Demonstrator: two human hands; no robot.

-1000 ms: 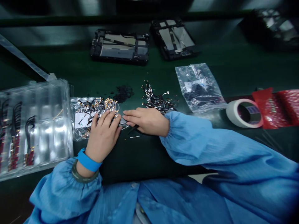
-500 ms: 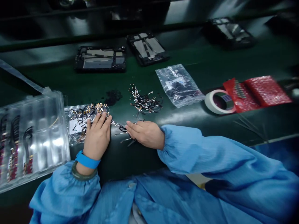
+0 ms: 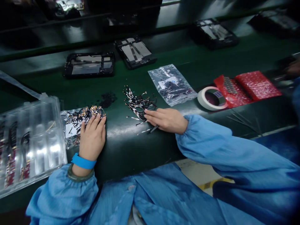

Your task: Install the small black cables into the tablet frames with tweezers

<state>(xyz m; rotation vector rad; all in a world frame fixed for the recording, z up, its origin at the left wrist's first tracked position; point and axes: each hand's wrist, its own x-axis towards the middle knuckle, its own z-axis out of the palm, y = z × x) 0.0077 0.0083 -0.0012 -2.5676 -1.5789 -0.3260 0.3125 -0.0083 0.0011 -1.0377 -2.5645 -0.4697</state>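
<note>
My left hand (image 3: 92, 136) lies palm down with fingers spread over a heap of thin black cables with gold-coloured ends (image 3: 95, 110). That heap rests on a clear plastic bag (image 3: 70, 129). Stretched out low over the bench, my right hand (image 3: 167, 120) has its fingertips at the near edge of a second bunch of black cables (image 3: 138, 101). A thin dark pointed tool (image 3: 153, 128) sticks out beneath that hand and seems held by it; its grip is hidden. Several loose cables (image 3: 142, 123) lie beside the fingers.
On the left stands a clear compartment tray (image 3: 57, 156) with cables. Behind are open black device housings (image 3: 91, 73) and small dark bits (image 3: 108, 99). Rightward lie a zip bag (image 3: 173, 89), a white tape roll (image 3: 203, 98) and red bubble wrap (image 3: 257, 86). Another person's hand (image 3: 294, 67) shows at far right.
My right hand has moved right and away from me, carrying cables from beside the left heap to the second bunch. My left hand stays on its heap. The view has shifted slightly.
</note>
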